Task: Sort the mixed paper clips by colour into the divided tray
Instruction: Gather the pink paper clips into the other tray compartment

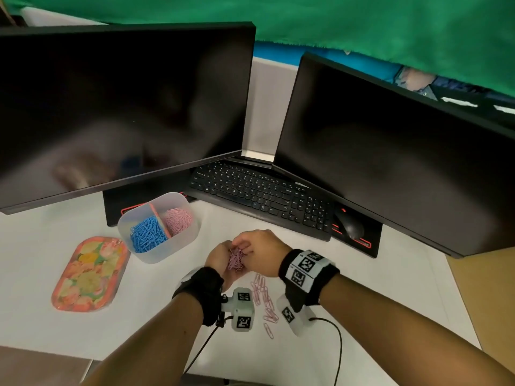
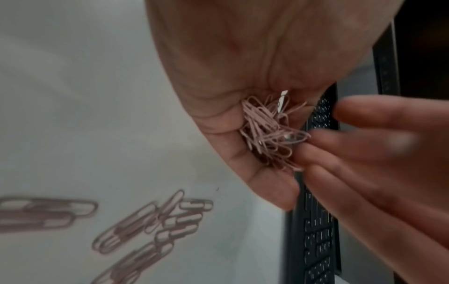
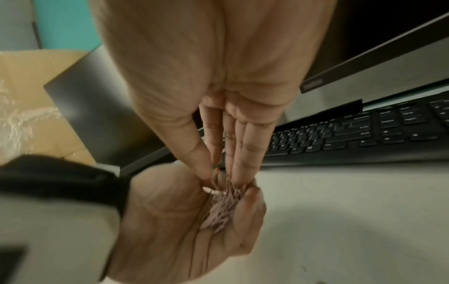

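Note:
My left hand (image 1: 221,256) is cupped palm up above the desk, its fingers curled round a bunch of pink paper clips (image 1: 236,260) (image 2: 267,134) (image 3: 223,207). My right hand (image 1: 259,250) reaches in from above, and its thumb and fingertips (image 3: 213,169) pinch at the top of that bunch. Several loose pink clips (image 1: 263,299) (image 2: 150,221) lie on the desk just below both hands. The translucent divided tray (image 1: 167,253) stands to the upper left, with blue clips (image 1: 147,234) in its left half and pink clips (image 1: 178,217) in its right half.
A floral oval tray (image 1: 89,274) lies left of the divided tray. A black keyboard (image 1: 262,196) and mouse (image 1: 349,225) sit behind the hands under two dark monitors (image 1: 119,107) (image 1: 390,162). A black cable (image 1: 340,346) trails from the right wrist.

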`<action>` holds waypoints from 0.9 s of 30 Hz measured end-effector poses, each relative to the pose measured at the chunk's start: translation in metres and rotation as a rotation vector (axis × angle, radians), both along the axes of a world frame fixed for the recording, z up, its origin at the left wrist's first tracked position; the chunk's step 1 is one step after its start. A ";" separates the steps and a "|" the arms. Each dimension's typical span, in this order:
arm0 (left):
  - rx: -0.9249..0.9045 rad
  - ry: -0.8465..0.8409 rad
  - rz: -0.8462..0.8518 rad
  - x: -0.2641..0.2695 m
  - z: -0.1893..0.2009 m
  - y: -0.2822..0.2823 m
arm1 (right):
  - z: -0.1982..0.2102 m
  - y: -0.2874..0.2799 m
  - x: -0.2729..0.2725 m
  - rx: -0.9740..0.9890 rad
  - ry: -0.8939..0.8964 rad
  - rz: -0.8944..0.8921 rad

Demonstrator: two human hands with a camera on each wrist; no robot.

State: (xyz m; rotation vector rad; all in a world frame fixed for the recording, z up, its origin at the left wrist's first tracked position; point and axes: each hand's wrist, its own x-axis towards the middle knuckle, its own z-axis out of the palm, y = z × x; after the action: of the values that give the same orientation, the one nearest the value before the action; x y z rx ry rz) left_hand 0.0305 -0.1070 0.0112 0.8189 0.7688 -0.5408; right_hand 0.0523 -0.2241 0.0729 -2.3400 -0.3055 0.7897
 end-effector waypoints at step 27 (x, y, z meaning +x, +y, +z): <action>0.178 -0.014 -0.070 -0.004 0.004 0.060 | -0.059 -0.008 -0.017 -0.356 -0.187 0.577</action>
State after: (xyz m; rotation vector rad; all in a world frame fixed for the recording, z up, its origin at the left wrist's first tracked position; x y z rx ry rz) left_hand 0.0261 -0.0468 0.0150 1.0164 0.7856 -0.5339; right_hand 0.0350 -0.2320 0.0139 -2.6998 -1.0283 0.9477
